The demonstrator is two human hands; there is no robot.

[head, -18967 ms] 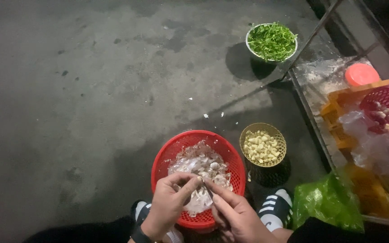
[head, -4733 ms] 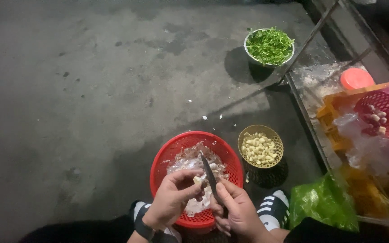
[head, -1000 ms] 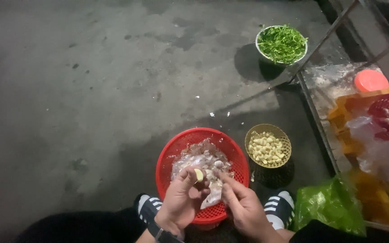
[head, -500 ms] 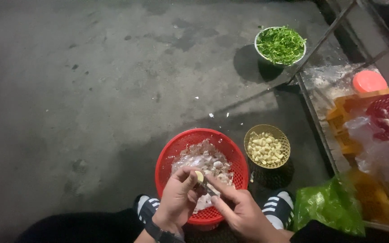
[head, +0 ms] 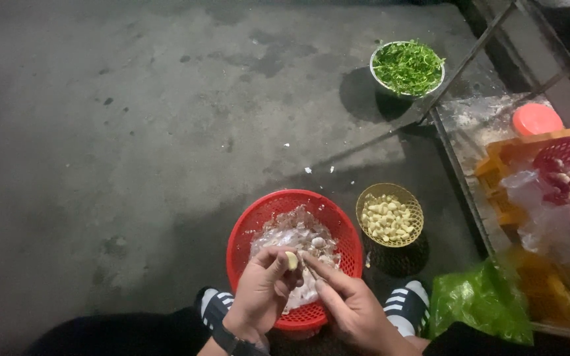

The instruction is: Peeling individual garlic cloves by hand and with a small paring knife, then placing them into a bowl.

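Garlic clove (head: 291, 260) sits pinched at the fingertips of the left hand (head: 262, 293), just above the red basket (head: 245, 231) of papery skins on the floor. The left fingers are closed round the clove; the right hand (head: 348, 306) has its fingers drawn together at the clove's side, seemingly on a small blade, though that is hard to make out. Such a clove looks light, firm and somewhat slippery once bare, best held across its thick middle. Peeled cloves fill the yellow basket (head: 417, 204) just beside.
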